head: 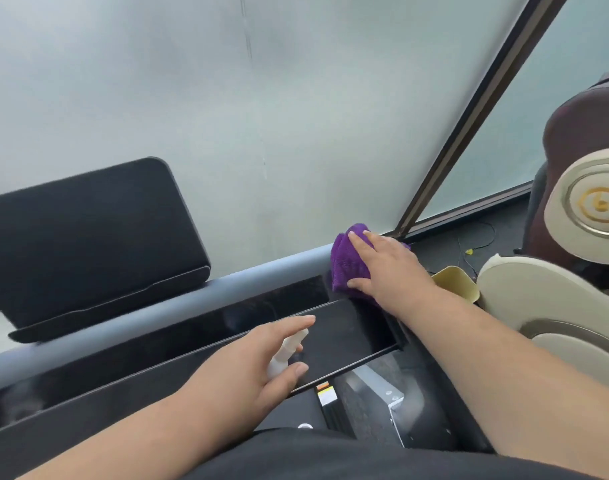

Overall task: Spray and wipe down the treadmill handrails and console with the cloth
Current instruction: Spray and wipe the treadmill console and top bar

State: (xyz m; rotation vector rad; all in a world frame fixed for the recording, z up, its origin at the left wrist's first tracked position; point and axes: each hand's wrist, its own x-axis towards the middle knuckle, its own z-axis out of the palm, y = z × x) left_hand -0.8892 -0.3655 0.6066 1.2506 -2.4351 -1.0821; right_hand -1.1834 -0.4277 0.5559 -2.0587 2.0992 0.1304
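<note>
Mid-wipe: right hand (pixel 388 268) flat, pressing purple cloth (pixel 350 265) on grey handrail (pixel 261 271) end; left hand (pixel 261 362) gripping spray bottle (pixel 285 353). Console (pixel 227 327), remaining rail likely pending.

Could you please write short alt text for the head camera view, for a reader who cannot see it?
The right hand presses a purple cloth onto the grey handrail of a treadmill, while the left hand holds a small white spray bottle over the glossy black console.

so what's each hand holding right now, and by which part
The left hand grips a white spray bottle around its neck and head. The right hand presses a purple cloth on the grey handrail, thumb tucked against the cloth's near edge.
</note>
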